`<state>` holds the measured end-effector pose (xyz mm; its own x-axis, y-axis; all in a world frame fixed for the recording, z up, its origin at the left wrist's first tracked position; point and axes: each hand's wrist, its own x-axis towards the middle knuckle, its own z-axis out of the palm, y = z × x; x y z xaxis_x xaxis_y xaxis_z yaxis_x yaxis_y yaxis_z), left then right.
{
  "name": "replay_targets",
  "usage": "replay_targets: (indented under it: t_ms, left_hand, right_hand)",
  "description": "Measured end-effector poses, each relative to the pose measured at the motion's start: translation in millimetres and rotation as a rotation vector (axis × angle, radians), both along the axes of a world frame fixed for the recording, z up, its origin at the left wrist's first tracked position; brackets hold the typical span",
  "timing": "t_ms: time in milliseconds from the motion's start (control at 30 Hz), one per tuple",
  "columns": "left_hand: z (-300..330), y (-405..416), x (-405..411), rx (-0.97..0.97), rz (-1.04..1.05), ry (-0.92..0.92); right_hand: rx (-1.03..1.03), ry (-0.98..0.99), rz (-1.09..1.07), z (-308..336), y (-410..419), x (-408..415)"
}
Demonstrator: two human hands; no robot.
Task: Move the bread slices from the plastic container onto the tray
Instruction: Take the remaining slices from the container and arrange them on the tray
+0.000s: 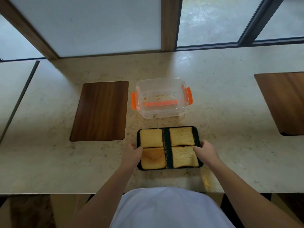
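A black tray (166, 142) lies near the counter's front edge with several toasted bread slices (181, 136) laid flat in it, two on each side of a dark middle strip. Behind it stands a clear plastic container (162, 112) with orange clips; only crumbs show inside. My left hand (133, 156) grips the tray's left rim, with its thumb over the near-left slice. At the right rim, my right hand (205, 151) holds the tray, fingers touching the near-right slice.
A dark wooden board (100, 111) lies left of the container. Another wooden board (283, 102) sits at the far right. Crumbs are scattered on the pale stone counter (222, 112). Window frames rise behind the counter.
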<state>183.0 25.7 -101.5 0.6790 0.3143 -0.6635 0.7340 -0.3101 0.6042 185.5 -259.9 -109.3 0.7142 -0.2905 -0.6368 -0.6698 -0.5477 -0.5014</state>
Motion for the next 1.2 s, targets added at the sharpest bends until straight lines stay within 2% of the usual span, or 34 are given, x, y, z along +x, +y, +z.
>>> replay_targets:
  t_ms: [67,233,300,400,567,700,833,967,1100,1200]
  left_hand:
    - [-1,0,-4,-0.061,-0.025,0.032]
    - [1,0,-4,-0.025,-0.094,0.040]
    - [6,-2,-5,0.109,-0.266,-0.002]
    - [12,-20,1,0.507,-0.666,-0.279]
    - [39,-62,30,0.580,-0.941,-0.413]
    - [43,-66,43,0.564,-1.019,-0.410]
    - [42,-58,35,0.545,-1.003,-0.406]
    - [45,-51,15,0.621,-1.002,-0.341]
    - [49,-51,-17,0.798,-1.115,-0.333]
    - [52,-58,-48,0.814,-1.157,-0.275]
  right_hand:
    - [-0.008,0.010,0.003,0,2,1]
    - [-0.026,0.047,0.037,7,7,2]
    - [-0.191,0.078,0.162,10,13,0]
    - [-0.472,-0.009,0.403,20,38,6]
    - [-0.484,-0.120,0.582,56,82,41]
    - [-0.487,-0.133,0.604,75,89,52]
    - [-0.518,-0.068,0.572,84,80,34]
    - [-0.479,0.042,0.542,89,65,2]
    - [-0.421,0.027,0.533,96,56,-33]
    - [-0.436,-0.009,0.560,103,51,-59]
